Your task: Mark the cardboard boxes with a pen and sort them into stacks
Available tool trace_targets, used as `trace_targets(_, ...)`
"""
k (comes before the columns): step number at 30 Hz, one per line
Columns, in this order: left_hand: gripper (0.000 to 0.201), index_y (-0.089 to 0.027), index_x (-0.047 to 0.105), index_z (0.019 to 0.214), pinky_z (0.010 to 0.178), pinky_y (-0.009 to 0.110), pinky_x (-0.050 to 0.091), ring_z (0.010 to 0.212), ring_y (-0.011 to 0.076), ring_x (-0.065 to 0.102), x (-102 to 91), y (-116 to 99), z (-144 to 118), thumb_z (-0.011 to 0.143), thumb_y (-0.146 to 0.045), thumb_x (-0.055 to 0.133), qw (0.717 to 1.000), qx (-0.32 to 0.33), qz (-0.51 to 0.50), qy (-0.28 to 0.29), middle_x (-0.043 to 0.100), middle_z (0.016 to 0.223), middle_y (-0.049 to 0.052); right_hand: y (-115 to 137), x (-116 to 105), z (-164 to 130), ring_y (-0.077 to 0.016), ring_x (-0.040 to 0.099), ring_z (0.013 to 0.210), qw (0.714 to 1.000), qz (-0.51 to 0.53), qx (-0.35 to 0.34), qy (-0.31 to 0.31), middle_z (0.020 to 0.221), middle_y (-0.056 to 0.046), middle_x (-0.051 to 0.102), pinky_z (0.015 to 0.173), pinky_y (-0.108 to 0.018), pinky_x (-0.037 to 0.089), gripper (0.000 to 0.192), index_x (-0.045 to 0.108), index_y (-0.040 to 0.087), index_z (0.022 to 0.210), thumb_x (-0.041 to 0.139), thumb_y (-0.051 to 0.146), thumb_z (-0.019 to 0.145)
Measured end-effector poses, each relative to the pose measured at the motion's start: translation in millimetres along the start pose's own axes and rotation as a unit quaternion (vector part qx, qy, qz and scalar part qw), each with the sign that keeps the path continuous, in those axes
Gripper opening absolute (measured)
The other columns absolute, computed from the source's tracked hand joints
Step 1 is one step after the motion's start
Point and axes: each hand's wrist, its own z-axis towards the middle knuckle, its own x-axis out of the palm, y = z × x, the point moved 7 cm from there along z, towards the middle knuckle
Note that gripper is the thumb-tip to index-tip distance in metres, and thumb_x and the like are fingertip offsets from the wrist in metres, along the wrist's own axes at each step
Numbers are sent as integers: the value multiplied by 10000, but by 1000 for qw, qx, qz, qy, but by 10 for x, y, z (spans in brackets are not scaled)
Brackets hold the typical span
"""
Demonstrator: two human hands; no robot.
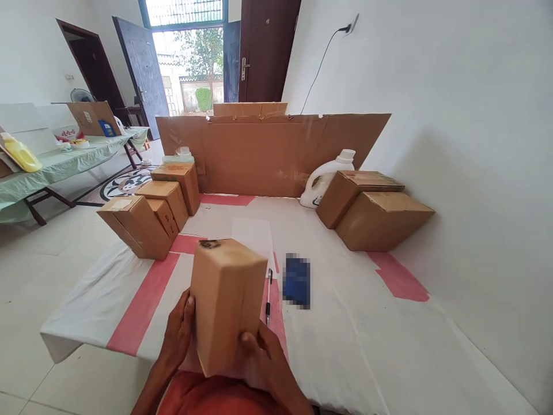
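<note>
A cardboard box (pixel 224 311) is held up and tilted in front of me, near the table's front edge. On its top face, toward the far left corner, is a dark smudge. My left hand (pixel 179 323) presses against the box's left side, and my right hand (pixel 263 349) grips its lower right side with the thumb on the near face. The fingers behind the box are partly hidden. Just right of the box, a pen (pixel 268 297) lies on the cloth. Beside the pen is a dark blue item (pixel 296 280), blurred out by pixelation.
Several cardboard boxes (pixel 136 225) line the table's left side, with a clear jug (pixel 184 154) behind. More boxes (pixel 384 222) and a white jug (pixel 326 176) stand right, near the wall. A tall cardboard panel (pixel 254 155) closes off the back. White-and-pink cloth (pixel 354 357) covers the table.
</note>
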Motion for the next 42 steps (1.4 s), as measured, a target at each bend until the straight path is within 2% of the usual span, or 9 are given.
trace_targets(4, 681, -313, 423, 1604, 1247, 551, 329, 1528, 328, 416, -33, -56, -146, 1015, -650, 481, 998, -11, 52, -24, 548, 1569, 103, 304, -224, 21, -356, 598, 1321, 999, -7, -1, -50, 1405, -120, 689, 1091, -463, 486, 667, 666, 222, 1398, 493, 714, 984)
trace_targets(8, 605, -305, 546, 1521, 1287, 556, 247, 1550, 322, 361, 38, -216, -230, 1014, -628, 483, 996, 16, 88, 15, 510, 1599, 97, 395, -406, 67, -271, 257, 1604, 989, -17, -17, -146, 1733, -42, 323, 1301, -492, 210, 806, 320, 347, 1657, 468, 754, 977)
trace_targets(11, 580, -306, 595, 1470, 1161, 498, 420, 1388, 327, 517, -24, -401, -282, 1002, -634, 495, 995, 8, 94, 26, 577, 1511, 95, 430, -441, 60, -281, 163, 1629, 988, -11, -46, -147, 1732, -22, 322, 1320, -523, 114, 743, 502, 356, 1564, 409, 794, 971)
trace_targets(15, 583, -288, 612, 1457, 759, 349, 508, 799, 221, 597, -132, -773, -309, 1001, -633, 494, 996, 48, 73, 12, 680, 1031, 63, 659, -477, -45, -340, 385, 1529, 986, 67, -81, -133, 1707, -71, 336, 1132, -496, 493, 819, 546, 333, 1508, 368, 875, 920)
trace_targets(18, 592, -249, 599, 1453, 701, 316, 483, 733, 194, 548, -93, -907, -198, 1006, -624, 498, 994, 92, 56, 11, 612, 867, 25, 904, -440, -53, -312, 653, 1231, 992, 45, -77, -88, 1412, -123, 626, 897, -407, 622, 718, 549, 278, 1461, 512, 775, 944)
trace_targets(23, 583, -212, 593, 1422, 704, 304, 486, 784, 194, 561, 33, -553, 159, 1030, -621, 456, 994, 70, 84, 11, 615, 877, 23, 968, -456, 117, -223, 690, 859, 995, -56, -52, -64, 1067, -73, 680, 795, -383, 613, 596, 587, 223, 1349, 537, 685, 976)
trace_targets(33, 641, -218, 626, 1308, 1102, 553, 483, 1307, 337, 578, -5, 306, 205, 994, -710, 362, 993, 6, 116, 22, 643, 1344, 144, 62, -315, 443, -258, 656, 880, 995, -57, -17, -79, 1039, -68, 658, 702, -386, 556, 467, 603, 233, 1259, 736, 454, 869)
trace_targets(37, 632, -270, 551, 1468, 1193, 561, 416, 1409, 323, 509, 303, 9, 300, 1026, -677, 352, 984, 107, 129, 55, 578, 1471, 116, 291, -536, 374, -227, 642, 821, 986, -28, -77, -145, 966, -33, 648, 699, -365, 544, 363, 610, 251, 1134, 755, 444, 864)
trace_targets(42, 712, -314, 258, 1667, 1280, 535, 298, 1552, 292, 352, 1465, -538, 363, 1048, -647, 370, 961, 155, 62, 220, 356, 1685, 100, 492, -1493, -49, -229, 679, 808, 954, 4, -99, -284, 867, -12, 696, 703, -359, 559, 457, 568, 251, 1143, 757, 550, 854)
